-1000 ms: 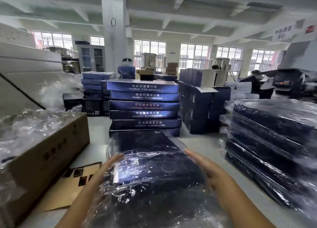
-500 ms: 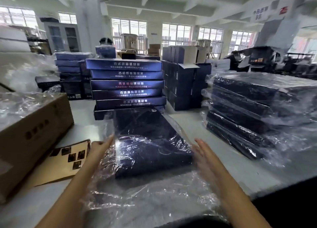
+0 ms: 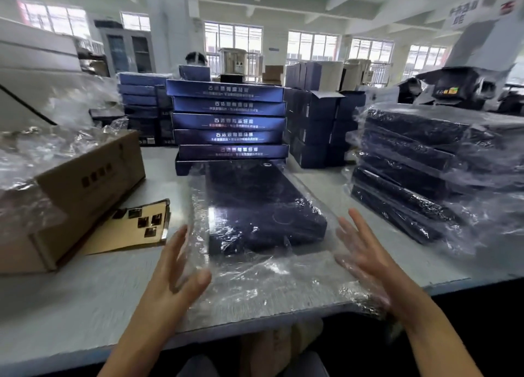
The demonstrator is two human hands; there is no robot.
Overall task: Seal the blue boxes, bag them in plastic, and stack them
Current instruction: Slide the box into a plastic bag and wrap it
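Plastic bag [image 3: 269,286] holds a blue box [image 3: 263,206] on the table [image 3: 71,305]; left hand [image 3: 173,274] and right hand [image 3: 368,260] flank it, fingers straight and spread, gripping nothing.

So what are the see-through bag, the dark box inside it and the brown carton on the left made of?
The bag looks like thin clear plastic film, glossy: it crinkles and throws white glints. The box is probably printed cardboard, dark blue and smooth, with crisp straight edges. The carton looks like plain brown cardboard, matte, with a folded flap.
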